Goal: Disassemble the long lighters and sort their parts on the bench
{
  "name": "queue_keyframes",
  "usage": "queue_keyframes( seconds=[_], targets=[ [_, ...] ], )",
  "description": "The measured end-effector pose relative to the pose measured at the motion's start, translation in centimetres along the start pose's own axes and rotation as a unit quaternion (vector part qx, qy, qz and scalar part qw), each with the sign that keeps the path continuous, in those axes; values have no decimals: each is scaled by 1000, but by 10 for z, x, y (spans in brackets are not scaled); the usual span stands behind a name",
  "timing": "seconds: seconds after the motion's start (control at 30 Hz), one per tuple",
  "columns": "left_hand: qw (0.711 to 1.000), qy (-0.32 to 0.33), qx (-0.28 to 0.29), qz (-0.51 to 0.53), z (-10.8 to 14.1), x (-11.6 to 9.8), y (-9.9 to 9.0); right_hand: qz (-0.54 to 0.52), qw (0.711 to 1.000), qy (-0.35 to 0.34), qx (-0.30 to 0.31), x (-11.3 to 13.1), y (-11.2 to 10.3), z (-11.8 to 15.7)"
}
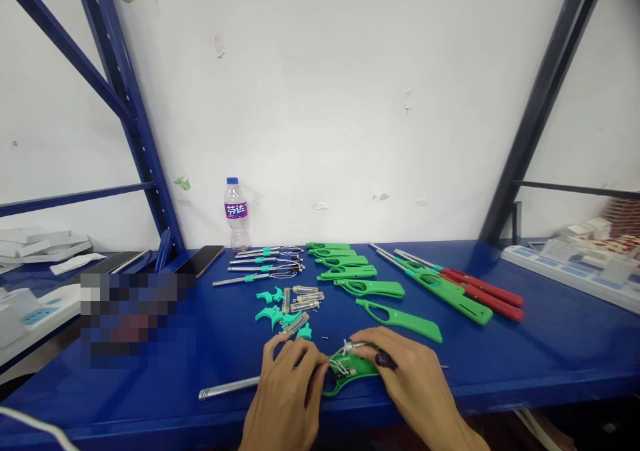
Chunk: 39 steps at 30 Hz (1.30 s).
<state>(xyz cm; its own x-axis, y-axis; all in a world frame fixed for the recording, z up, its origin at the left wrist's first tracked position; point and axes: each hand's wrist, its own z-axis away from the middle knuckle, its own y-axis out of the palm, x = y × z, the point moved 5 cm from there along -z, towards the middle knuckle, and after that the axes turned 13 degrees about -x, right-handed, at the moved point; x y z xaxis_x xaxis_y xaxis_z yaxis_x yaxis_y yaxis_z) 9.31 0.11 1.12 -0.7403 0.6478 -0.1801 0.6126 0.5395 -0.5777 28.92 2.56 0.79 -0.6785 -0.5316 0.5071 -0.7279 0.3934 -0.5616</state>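
A green lighter shell (365, 367) with white wires (341, 365) lies near the table's front edge. My left hand (293, 387) is closed at its left end, over a silver metal tube (230, 387) that sticks out to the left. My right hand (413, 374) has its thumb and index finger closed on a small clear part with a metal end (350, 346), above the shell. A dark stick-like item (385, 360) shows between its fingers. Just beyond my left hand lie teal triggers (270, 314) and clear fuel tanks (306, 305).
Several green shells (400, 319) lie behind my right hand, metal tubes with wires (243, 280) at the back left. Assembled green (450, 292) and red lighters (493, 294) are on the right. A bottle (237, 217) and phone (203, 261) stand and lie behind. Power strips flank the blue table (200, 337).
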Motion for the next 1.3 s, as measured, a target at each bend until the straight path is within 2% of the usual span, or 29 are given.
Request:
queue_keyframes(
  seconds=[0.1, 0.17, 0.27, 0.4, 0.5, 0.6, 0.83, 1.0, 1.3],
  targets=[
    [1000, -7, -26, 0, 1, 2, -4, 11, 998, 13, -60, -7, -7, -1],
    [999, -11, -33, 2, 2, 4, -5, 1, 997, 13, -73, -8, -9, -2],
    [999, 4, -41, 4, 5, 6, -4, -27, 998, -18, -60, -1, -10, -2],
    [997, 25, -66, -27, 6, 7, -3, -33, 994, -94, -48, 15, -7, -3],
    [995, 33, -87, -45, 7, 5, -6, -12, 989, -146, -3, 26, 0, -3],
    [995, 30, -98, -17, 7, 3, -8, -4, 984, -172, 42, 32, 6, -2],
    [994, 49, -100, 16, 9, -2, -7, -19, 984, -173, 34, 31, 3, 2],
    [994, 60, -96, 15, 10, -3, -9, -37, 983, -170, 50, 30, 4, 3],
    [994, 29, -102, 40, 7, -1, -12, -30, 984, -170, 45, 31, 3, 5]
  ],
)
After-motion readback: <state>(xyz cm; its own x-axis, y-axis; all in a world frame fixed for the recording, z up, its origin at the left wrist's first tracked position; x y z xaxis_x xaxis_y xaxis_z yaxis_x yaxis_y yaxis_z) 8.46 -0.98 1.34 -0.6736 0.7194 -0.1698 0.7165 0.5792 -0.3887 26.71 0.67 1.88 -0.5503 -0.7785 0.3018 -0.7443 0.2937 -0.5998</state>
